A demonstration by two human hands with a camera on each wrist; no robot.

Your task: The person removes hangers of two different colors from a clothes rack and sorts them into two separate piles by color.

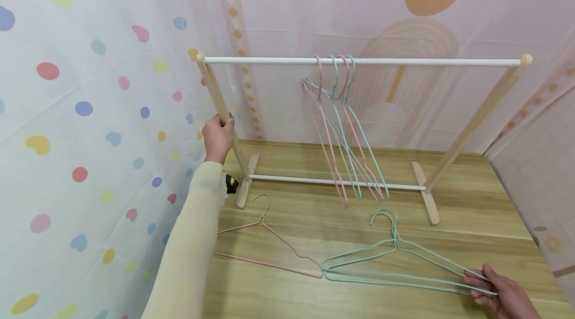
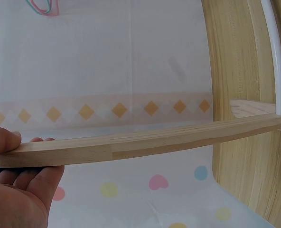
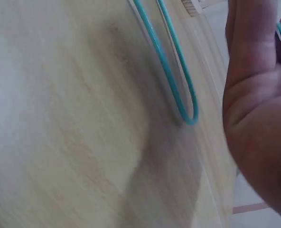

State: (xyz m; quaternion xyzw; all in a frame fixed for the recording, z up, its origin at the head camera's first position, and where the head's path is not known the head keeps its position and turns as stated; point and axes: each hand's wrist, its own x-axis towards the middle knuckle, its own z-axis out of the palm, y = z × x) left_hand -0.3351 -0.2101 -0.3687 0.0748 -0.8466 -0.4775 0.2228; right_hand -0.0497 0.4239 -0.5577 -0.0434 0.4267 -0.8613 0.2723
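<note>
We judge the hanging about half done: four wire hangers, pink and green, [image 1: 343,129] already hook over the white top rail [image 1: 404,62] of the wooden rack [image 1: 471,124] at our 12 o'clock, while a pink hanger [image 1: 269,244] and the green hangers [image 1: 395,264] lie flat on the worktop [image 1: 314,289] between the rack and us. Our left hand [image 1: 217,137] is wrapped around the rack's left upright at 10 o'clock, and our right hand [image 1: 498,291] pinches the end of the green hangers at 4 o'clock. No container shows in any view.
</note>
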